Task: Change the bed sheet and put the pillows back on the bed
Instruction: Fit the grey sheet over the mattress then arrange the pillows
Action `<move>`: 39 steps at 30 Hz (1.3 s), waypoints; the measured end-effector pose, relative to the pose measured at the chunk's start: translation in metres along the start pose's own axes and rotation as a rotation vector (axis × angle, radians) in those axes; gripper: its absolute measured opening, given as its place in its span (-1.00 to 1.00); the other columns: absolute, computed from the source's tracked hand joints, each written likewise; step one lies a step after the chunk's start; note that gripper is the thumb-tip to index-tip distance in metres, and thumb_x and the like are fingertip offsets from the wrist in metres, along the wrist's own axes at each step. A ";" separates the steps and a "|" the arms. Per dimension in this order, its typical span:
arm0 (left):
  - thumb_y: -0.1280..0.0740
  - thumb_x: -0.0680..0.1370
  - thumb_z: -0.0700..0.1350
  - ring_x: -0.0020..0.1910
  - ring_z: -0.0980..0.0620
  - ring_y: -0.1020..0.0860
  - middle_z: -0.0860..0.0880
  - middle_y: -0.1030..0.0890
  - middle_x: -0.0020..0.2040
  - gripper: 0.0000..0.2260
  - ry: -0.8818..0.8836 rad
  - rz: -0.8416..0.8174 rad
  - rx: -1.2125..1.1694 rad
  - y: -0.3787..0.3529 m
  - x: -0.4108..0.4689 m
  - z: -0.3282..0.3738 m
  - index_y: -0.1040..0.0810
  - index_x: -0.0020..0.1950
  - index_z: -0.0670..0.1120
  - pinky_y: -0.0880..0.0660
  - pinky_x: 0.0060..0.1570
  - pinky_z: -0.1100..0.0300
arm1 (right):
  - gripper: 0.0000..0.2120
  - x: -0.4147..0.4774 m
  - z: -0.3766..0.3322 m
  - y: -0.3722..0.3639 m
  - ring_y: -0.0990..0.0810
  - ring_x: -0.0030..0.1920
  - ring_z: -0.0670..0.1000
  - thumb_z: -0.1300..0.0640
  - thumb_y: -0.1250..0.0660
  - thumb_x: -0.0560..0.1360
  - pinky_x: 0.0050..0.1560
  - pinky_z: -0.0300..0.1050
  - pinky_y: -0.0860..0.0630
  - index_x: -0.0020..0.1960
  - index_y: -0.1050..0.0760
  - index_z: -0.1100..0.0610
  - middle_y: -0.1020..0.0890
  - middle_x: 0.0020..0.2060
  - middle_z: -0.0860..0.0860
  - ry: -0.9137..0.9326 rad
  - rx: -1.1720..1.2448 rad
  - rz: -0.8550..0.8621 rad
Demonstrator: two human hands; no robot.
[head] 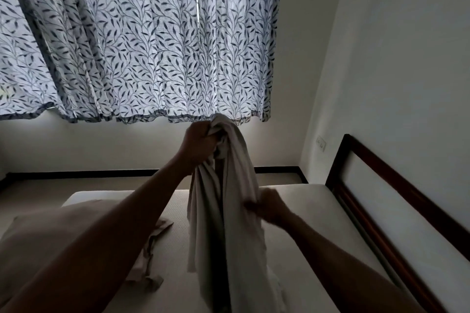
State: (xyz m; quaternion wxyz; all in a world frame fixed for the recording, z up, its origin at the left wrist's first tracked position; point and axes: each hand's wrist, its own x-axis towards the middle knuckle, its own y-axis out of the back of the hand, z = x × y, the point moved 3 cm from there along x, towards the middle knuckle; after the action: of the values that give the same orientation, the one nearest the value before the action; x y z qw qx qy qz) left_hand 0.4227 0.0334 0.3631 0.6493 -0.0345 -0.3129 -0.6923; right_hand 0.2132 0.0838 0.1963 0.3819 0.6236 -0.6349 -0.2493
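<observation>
A pale bed sheet [223, 211] hangs bunched in long folds above the bare mattress [305, 211]. My left hand [199, 146] is raised high and grips the gathered top of the sheet. Lower down, my right hand [268, 207] pinches the sheet's right edge. A pillow [53, 231] in a beige case lies on the mattress at the left, partly behind my left forearm. The sheet's lower end runs down out of the bottom of the view.
A dark wooden headboard [381, 193] lines the bed's right side against the white wall. Leaf-patterned curtains [142, 40] hang over the window ahead. Floor shows beyond the bed's far edge [89, 183]. A wall socket [321, 143] sits near the corner.
</observation>
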 end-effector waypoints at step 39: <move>-0.32 0.33 0.11 -0.28 0.12 -0.37 0.06 -0.41 -0.38 -0.83 0.080 -0.128 -0.003 -0.008 -0.027 -0.082 -0.57 -0.36 0.05 -0.33 -0.25 0.11 | -0.91 0.027 -0.056 0.102 -0.59 -0.21 -0.09 0.03 -0.46 0.54 -0.13 -0.13 -0.48 0.03 -0.67 0.00 -0.68 -0.24 -0.03 0.156 0.186 0.183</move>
State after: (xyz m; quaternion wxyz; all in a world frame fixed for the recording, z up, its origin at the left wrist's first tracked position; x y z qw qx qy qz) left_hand 0.4489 0.0180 0.2820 0.6155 0.0124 -0.2872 -0.7338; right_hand 0.1987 0.0759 0.3143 0.3916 0.6134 -0.6779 -0.1044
